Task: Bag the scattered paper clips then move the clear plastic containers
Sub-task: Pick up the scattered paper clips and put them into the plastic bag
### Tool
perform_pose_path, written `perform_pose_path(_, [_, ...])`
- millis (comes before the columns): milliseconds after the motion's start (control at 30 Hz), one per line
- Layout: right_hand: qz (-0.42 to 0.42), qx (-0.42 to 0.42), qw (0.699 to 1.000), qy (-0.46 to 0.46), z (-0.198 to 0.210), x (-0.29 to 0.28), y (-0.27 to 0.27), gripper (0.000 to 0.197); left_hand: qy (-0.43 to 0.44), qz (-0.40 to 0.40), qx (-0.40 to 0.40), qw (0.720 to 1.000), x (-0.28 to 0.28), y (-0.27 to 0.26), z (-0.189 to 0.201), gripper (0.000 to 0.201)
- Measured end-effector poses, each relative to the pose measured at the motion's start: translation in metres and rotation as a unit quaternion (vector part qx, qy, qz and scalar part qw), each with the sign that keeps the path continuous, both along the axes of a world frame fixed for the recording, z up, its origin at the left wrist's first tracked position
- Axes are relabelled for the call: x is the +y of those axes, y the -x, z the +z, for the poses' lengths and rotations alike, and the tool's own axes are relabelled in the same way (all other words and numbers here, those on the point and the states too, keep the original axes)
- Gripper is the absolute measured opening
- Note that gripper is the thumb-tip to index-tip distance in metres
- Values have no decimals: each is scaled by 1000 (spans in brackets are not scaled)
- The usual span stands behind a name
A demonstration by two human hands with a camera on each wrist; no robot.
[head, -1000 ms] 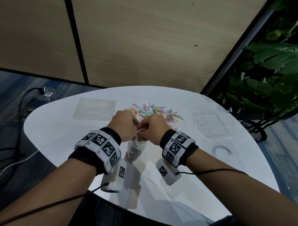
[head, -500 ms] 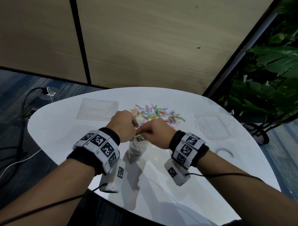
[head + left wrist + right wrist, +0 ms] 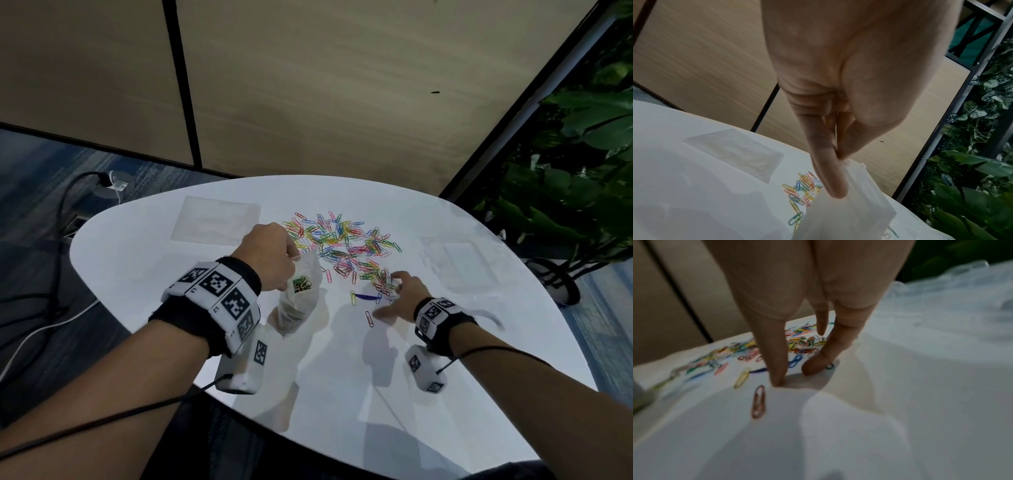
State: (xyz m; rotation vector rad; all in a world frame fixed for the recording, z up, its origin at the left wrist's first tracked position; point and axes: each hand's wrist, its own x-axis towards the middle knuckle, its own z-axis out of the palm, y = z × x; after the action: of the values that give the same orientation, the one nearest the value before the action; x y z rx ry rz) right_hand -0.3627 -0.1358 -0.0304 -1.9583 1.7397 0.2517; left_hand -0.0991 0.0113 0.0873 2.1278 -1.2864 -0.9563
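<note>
Head view puts the scattered coloured wire paper clips [image 3: 342, 246] in a loose heap on the far middle of the white rounded table [image 3: 144, 260], with a few strays trailing toward the near right. Just left of the heap hangs the small clear plastic zip bag [image 3: 298, 291], a handful of clips already at its bottom, its lower end close to the tabletop. The left hand [image 3: 270, 257] pinches the bag's top edge between thumb and curled fingers [image 3: 828, 175], holding the mouth up. The right hand [image 3: 400, 294] is spread low over the nearest strays, fingers straight and apart, fingertips [image 3: 777, 379] pressing the table beside a brown clip [image 3: 758, 402]; it appears to hold nothing yet, though blur hides detail. To do this step well, I judge it best to rake several clips together under the fingertips before pinching, keep the bag mouth wide and near, and drop them well inside. The clear plastic containers [image 3: 459, 260] lie at the right, a flat clear sheet or bag [image 3: 215, 222] at the far left.
</note>
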Motion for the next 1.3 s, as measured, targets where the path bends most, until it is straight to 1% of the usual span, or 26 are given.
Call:
perform_pose_path(100, [-69, -58, 996, 19, -8, -13, -15, 85, -4, -6, 3, 1000, 0, 1, 0, 25])
perform_pose_path(167, [-68, -59, 995, 36, -13, -20, -28, 77, -5, -9, 2, 1000, 0, 1, -1, 25])
perform_pose_path(267, [-46, -65, 993, 82, -17, -20, -52, 71, -7, -8, 4, 1000, 0, 1, 1, 26])
perform_pose_path(300, [-29, -63, 994, 91, -19, -18, -60, 74, -7, -9, 5, 1000, 1, 0, 1, 26])
perform_pose_path(333, [-9, -54, 994, 93, -21, -16, -69, 81, -7, -10, 4, 1000, 1, 0, 1, 25])
perform_pose_path(400, [33, -11, 996, 87, -23, -11, -81, 96, -7, -13, 2, 1000, 1, 0, 1, 25])
perform_pose_path(433, [49, 12, 995, 88, -24, -10, -85, 96, -8, -14, 0, 1000, 1, 1, 0, 26])
perform_pose_path(467, [58, 29, 993, 94, -24, -8, -89, 91, -8, -16, -3, 1000, 1, 1, 0, 26])
perform_pose_path(533, [66, 37, 991, 113, -22, -8, -96, 68, -8, -17, -6, 1000, 1, 2, -1, 26])
perform_pose_path(633, [109, 13, 983, 149, -19, -13, -103, 35, -9, -17, -10, 1000, 1, 1, -2, 24])
perform_pose_path(700, [119, -5, 981, 155, -14, -13, -104, 23, -13, -14, -11, 1000, 2, 0, -2, 23])
perform_pose_path(800, [115, -11, 983, 141, -7, -16, -100, 20, -13, -16, -13, 1000, 2, 1, -2, 23])
perform_pose_path(900, [56, -34, 992, 106, 0, -28, -84, 15, -13, -21, -16, 1000, 1, 3, -1, 25])
perform_pose_path(933, [42, -50, 995, 77, 6, -29, -78, 16, -13, -22, -16, 1000, 0, 4, -1, 25])
perform_pose_path(1000, [1, -120, 992, -30, 20, -31, -72, 34, -12, -23, -17, 1000, -1, 5, -1, 25])
perform_pose_path(1033, [-57, -208, 972, -90, 30, -30, -72, 38, -12, -22, -16, 1000, -1, 6, -1, 25])
perform_pose_path(1067, [-122, -320, 929, -138, 41, -27, -72, 36, -12, -22, -17, 1000, -2, 6, -1, 25])
perform_pose_path(1100, [-185, -420, 869, -186, 52, -25, -73, 32, -12, -22, -17, 1000, -3, 7, -1, 25])
perform_pose_path(1133, [-206, -472, 828, -221, 63, -22, -74, 30, -13, -21, -17, 1000, -3, 7, -2, 25])
perform_pose_path(1167, [-209, -509, 798, -245, 75, -16, -77, 30, -14, -20, -17, 1000, -3, 8, -2, 25])
perform_pose_path(1200, [-195, -534, 779, -267, 89, -10, -81, 30, -14, -18, -17, 1000, -3, 8, -2, 26])
perform_pose_path(1233, [-181, -544, 769, -283, 98, -5, -85, 28, -12, -15, -16, 1000, -3, 8, -2, 27])
perform_pose_path(1267, [-167, -545, 767, -297, 108, 5, -90, 25, -12, -12, -14, 1000, -4, 8, -2, 27])
perform_pose_path(1300, [-140, -535, 773, -311, 115, 13, -94, 22, -10, -8, -10, 1000, -4, 8, -2, 27])
